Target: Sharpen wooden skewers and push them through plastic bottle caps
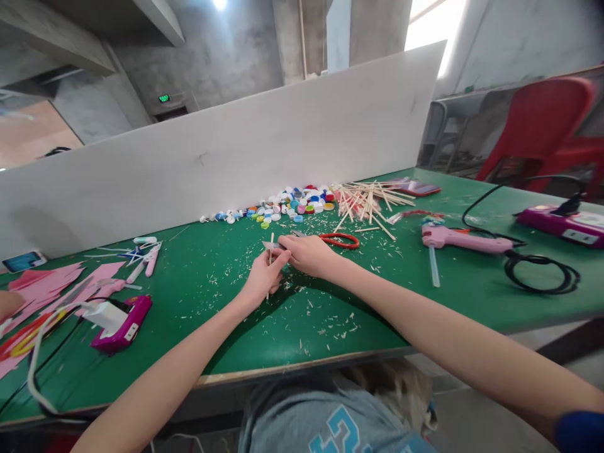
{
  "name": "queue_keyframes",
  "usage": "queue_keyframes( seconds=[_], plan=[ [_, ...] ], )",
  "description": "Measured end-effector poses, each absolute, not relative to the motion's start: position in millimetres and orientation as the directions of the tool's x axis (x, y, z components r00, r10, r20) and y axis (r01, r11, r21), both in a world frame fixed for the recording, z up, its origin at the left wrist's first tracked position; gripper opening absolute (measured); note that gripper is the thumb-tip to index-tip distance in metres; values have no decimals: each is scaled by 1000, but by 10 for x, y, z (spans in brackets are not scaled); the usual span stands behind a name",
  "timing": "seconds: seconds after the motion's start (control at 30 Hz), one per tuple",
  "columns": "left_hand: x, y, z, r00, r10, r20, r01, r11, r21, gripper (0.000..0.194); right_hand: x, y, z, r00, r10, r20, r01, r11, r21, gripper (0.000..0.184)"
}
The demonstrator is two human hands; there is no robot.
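Observation:
My left hand (pixel 262 277) is closed around a thin wooden stick (pixel 272 240), which stands roughly upright, its top showing above the fingers and its lower tip below. My right hand (pixel 309 255) grips a small metal blade (pixel 270 245) that lies across the stick near its top. The blade's handle, if any, is hidden by the fingers. Both hands meet just above the green table (pixel 189 333). Right behind my right hand lie scissors (pixel 340 240) with red-orange handles. Pale wood shavings (pixel 330 324) are scattered under and around the hands.
Wooden sticks (pixel 372 198) and colourful bottle caps (pixel 292 204) lie in heaps along a white partition (pixel 236 157). A pink glue gun (pixel 465 240) and a purple power strip (pixel 566 225) are at right. Another power strip (pixel 125 324), pink paper (pixel 44 286) and another person's hand (pixel 9 304) are at left.

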State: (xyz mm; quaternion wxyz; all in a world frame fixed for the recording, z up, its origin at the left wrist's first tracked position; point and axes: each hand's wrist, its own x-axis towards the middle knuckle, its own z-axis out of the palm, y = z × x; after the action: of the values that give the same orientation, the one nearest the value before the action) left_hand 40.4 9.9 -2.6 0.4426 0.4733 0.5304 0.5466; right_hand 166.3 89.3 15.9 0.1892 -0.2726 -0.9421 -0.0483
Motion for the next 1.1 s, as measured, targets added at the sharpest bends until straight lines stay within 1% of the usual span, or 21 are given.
queue_keyframes(
  seconds=[0.1, 0.27, 0.47, 0.53, 0.6, 0.7, 0.77, 0.83, 1.0, 1.1],
  plan=[
    [407, 96, -14, -181, 982, 54, 32, -49, 998, 48, 1654, 881, 152, -776, 507, 375, 548, 837, 3, 32],
    [412, 80, 26, -219, 975, 24, 51, -13, 999, 48, 1635, 815, 151, -742, 562, 367, 612, 791, 26, 27],
    [383, 79, 31, -215, 974, 66, 139, -37, 990, 44, 1611, 718, 206, -699, 632, 335, 674, 739, 14, 27],
    [372, 75, 30, -218, 973, 74, 189, -32, 981, 43, 1612, 708, 228, -699, 634, 330, 674, 739, 8, 28],
    [355, 70, 24, -232, 966, 113, 273, -47, 961, 42, 1624, 715, 249, -706, 627, 329, 664, 748, 2, 29],
    [327, 67, 3, -235, 941, 243, 448, -116, 886, 45, 1659, 750, 277, -728, 600, 333, 634, 774, -8, 36],
    [315, 70, -14, -219, 930, 296, 523, -144, 840, 47, 1682, 777, 289, -740, 584, 334, 616, 788, -12, 41],
    [313, 76, -27, -214, 930, 297, 531, -144, 835, 48, 1695, 799, 290, -746, 576, 334, 607, 794, -15, 42],
    [312, 100, -38, -209, 942, 262, 460, -141, 876, 48, 1689, 818, 266, -755, 564, 334, 593, 805, -17, 41],
    [299, 118, -35, -218, 945, 244, 438, -129, 890, 48, 1676, 808, 249, -744, 580, 331, 610, 793, -19, 39]
  ],
)
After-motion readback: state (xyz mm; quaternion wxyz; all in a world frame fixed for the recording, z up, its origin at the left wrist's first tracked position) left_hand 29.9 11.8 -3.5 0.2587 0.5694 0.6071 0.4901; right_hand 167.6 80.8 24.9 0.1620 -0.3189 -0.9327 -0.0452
